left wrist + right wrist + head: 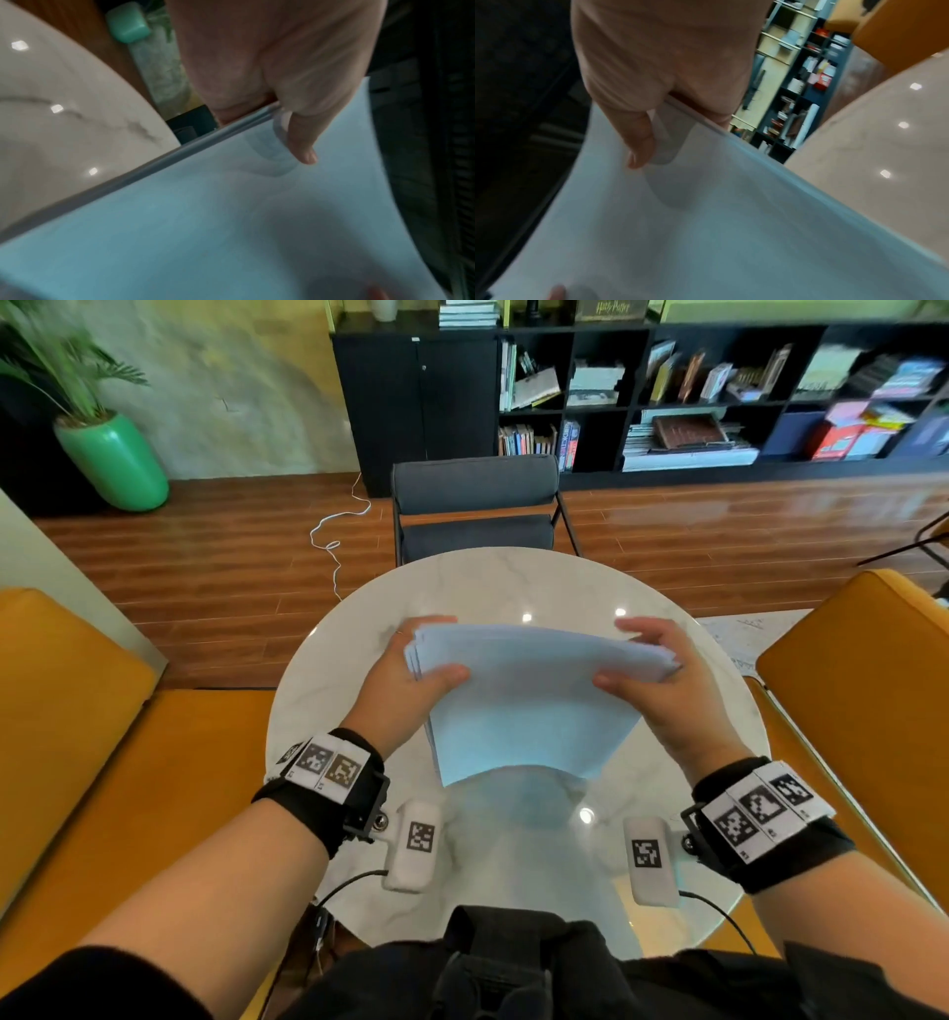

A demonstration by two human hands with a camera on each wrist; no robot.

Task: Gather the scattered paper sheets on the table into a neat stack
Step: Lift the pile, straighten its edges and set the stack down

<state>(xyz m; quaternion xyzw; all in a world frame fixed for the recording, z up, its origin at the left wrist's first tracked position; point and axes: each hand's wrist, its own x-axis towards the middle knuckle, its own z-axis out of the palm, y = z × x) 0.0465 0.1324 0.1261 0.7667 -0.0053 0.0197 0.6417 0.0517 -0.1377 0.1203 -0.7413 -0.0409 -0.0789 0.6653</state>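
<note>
A stack of white paper sheets is held up above the round marble table, its near edge hanging down toward me. My left hand pinches the stack's left side, thumb on top and fingers beneath. On the right side my right hand grips it the same way. The left wrist view shows the left thumb pressed on the sheets, whose layered edges lie nearly flush. In the right wrist view the right thumb lies on the paper. No loose sheet shows on the table.
A grey chair stands at the table's far side. Orange seats flank it, one on the left and one on the right. Behind stand a dark bookshelf and a green plant pot. A white cable lies on the wooden floor.
</note>
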